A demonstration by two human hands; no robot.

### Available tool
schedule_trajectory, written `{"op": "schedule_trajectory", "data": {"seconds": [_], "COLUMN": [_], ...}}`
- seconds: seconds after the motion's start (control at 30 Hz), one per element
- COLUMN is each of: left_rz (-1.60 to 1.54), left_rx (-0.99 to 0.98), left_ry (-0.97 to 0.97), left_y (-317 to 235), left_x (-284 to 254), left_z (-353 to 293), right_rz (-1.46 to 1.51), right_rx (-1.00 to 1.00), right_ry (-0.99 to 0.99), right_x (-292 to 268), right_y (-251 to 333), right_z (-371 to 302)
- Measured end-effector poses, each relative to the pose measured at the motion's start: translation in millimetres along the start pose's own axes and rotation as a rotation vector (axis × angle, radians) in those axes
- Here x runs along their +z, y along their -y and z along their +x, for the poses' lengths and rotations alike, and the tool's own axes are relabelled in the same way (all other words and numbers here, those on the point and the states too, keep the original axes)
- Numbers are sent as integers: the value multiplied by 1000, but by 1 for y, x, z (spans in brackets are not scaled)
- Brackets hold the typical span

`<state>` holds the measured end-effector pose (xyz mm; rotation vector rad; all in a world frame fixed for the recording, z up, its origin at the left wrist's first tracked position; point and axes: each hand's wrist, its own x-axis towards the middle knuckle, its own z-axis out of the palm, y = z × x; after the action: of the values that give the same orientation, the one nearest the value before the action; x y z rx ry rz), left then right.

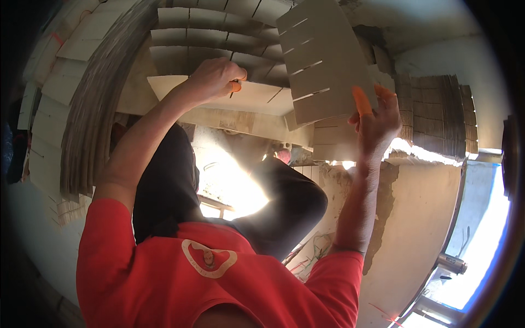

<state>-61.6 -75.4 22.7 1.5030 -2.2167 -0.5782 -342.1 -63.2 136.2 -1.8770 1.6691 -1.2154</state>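
Observation:
My right hand (381, 121), with orange finger covers, grips the lower right edge of a slotted cardboard sheet (322, 60). The sheet is raised at a tilt, and a row of slits runs in from its left edge. My left hand (217, 79) is closed in a pinch at the nearest of several upright slotted cardboard strips (257, 97). Its fingertips, orange-covered too, sit at that strip's upper edge by a slit. Behind it the other strips (210, 38) stand in rows, crossed by dark slits or cross pieces; I cannot tell which.
A long stack of cardboard sheets (101, 98) stands on the left. More bundled slotted cardboard (437, 112) lies at the right. A wooden ledge (240, 118) runs below the strips, above my bent knees. Bright light falls on the floor (227, 177) between my legs.

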Motion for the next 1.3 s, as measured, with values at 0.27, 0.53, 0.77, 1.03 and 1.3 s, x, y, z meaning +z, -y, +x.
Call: {"op": "schedule_trajectory", "data": {"seconds": [0.27,0.53,0.77,1.03,1.3], "left_rz": [-45,-82,-90,-104,-131], "left_rx": [0,-4,-26,-24,-34], "left_ry": [-9,-10,-11,-17,4], "left_y": [8,6,6,4,3], "left_x": [6,6,6,5,2], "left_z": [-1,2,2,3,4], "right_rz": [151,50,110,56,68], "right_rx": [56,33,56,1,69], "right_ry": [18,47,121,87,346], "right_x": [6,15,24,32,27], "right_y": [17,3,-8,-9,6], "right_z": [0,-3,-7,-12,8]}}
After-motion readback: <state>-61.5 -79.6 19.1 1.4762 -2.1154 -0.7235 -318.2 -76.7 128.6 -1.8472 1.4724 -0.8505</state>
